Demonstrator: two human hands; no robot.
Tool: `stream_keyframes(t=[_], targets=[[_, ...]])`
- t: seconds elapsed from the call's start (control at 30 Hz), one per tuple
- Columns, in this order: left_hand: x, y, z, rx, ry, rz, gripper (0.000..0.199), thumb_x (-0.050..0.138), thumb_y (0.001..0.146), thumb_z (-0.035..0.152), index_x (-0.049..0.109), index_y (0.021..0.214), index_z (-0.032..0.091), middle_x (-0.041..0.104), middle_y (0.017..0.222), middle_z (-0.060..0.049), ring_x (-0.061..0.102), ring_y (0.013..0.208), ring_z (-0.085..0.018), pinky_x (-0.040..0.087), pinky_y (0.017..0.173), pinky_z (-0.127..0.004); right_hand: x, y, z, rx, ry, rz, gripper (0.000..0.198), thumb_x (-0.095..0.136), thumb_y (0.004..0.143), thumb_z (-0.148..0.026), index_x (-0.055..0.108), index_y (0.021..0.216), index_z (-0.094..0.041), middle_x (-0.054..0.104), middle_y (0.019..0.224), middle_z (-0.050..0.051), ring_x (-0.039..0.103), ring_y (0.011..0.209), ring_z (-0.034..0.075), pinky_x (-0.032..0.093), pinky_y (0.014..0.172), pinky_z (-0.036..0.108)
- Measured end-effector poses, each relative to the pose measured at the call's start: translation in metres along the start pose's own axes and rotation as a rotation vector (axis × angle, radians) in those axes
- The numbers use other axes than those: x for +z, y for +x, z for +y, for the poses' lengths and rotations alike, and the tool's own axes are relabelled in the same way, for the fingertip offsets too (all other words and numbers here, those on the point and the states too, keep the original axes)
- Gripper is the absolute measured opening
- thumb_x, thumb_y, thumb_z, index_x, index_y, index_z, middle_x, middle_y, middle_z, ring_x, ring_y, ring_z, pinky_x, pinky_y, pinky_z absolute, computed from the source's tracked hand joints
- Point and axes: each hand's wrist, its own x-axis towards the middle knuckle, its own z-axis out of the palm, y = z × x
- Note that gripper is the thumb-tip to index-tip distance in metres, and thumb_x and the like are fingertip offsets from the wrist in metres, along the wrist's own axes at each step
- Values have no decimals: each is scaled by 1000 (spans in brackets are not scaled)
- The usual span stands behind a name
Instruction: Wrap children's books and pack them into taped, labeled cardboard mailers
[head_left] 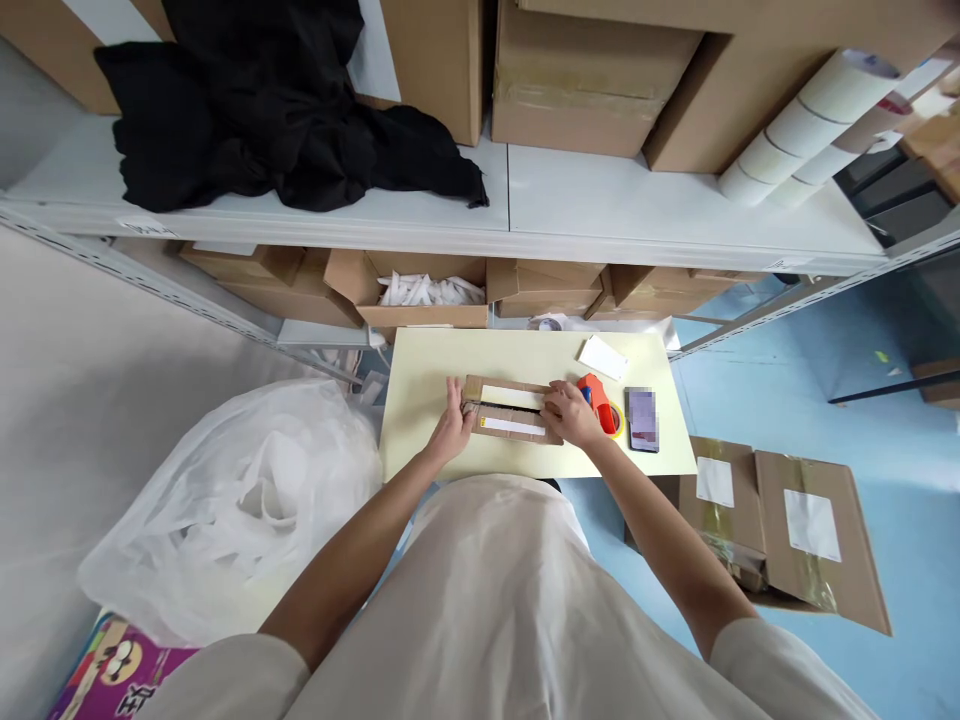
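A small flat cardboard box (pixel 512 436) rests on the pale yellow table in front of me. Two long white strips run along its top, with a dark slit between the flaps. At its left end, my left hand (pixel 452 428) steadies it, fingers pointing away along the edge and thumb against the cardboard. My right hand (pixel 571 414) grips the right end, its fingers bent over the top and partly hiding it. Just beyond the right hand lies a red tape dispenser (pixel 598 402) with a roll of yellow tape (pixel 617 420).
The table (pixel 420 360) also bears a phone (pixel 643 418) and a white card (pixel 603 357). Behind it stands a shelf (pixel 577 200) with boxes, black cloth (pixel 300 130) and label rolls (pixel 810 125). A plastic bag (pixel 225 510) is at left, cartons (pixel 817 525) at right.
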Motion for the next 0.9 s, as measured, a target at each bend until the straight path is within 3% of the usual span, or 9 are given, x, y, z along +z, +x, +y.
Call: stream_keyframes(t=[0.2,0.3,0.37,0.47,0.57,0.67,0.83,0.9], targets=[[3,-1,-2,-47,55,73,72,42,90,32,2,147,15,-5,155,-17,-4,143,-25,17,114,-43,17,-14,-3,101,64,4,26,50,85,-29,59,106,-17,42,135,17,34,133,30,40,102,48],[-1,1,7,-55,178,124,68,42,90,33,9,147,14,-17,153,-18,-13,141,-30,17,112,-49,19,-20,1,162,106,-38,33,50,86,-34,55,114,-19,31,144,16,34,134,29,42,101,45],[-5,4,17,30,335,72,69,44,89,37,13,147,15,-14,154,-18,-12,141,-33,16,111,-54,20,-20,4,184,130,-47,34,49,87,-37,55,116,-20,29,145,15,36,133,28,42,101,44],[-10,11,32,199,598,-110,84,55,80,52,19,146,15,3,155,-19,-3,141,-36,9,110,-60,20,-17,8,183,162,-35,36,52,86,-41,56,114,-20,30,144,15,36,133,28,40,103,44],[-8,17,38,246,735,-224,95,60,73,59,22,145,10,16,152,-22,7,142,-36,12,111,-56,19,-11,11,176,175,-22,37,56,83,-44,58,110,-20,34,140,16,39,130,29,40,103,44],[-3,19,35,224,755,-246,89,54,78,58,24,143,5,19,151,-24,11,141,-34,19,112,-49,19,-8,11,186,167,-3,35,58,81,-44,59,106,-19,37,136,16,42,127,29,41,102,44],[5,7,35,193,738,-207,83,49,82,57,26,143,5,21,150,-24,14,141,-35,19,111,-51,20,-14,8,182,185,33,34,55,83,-43,58,107,-19,38,137,16,43,126,28,41,101,45],[9,2,37,167,752,-186,83,48,83,57,26,143,4,21,150,-24,13,141,-35,19,111,-51,19,-22,14,235,181,112,36,50,85,-44,56,111,-19,42,134,16,44,124,28,41,99,46]])
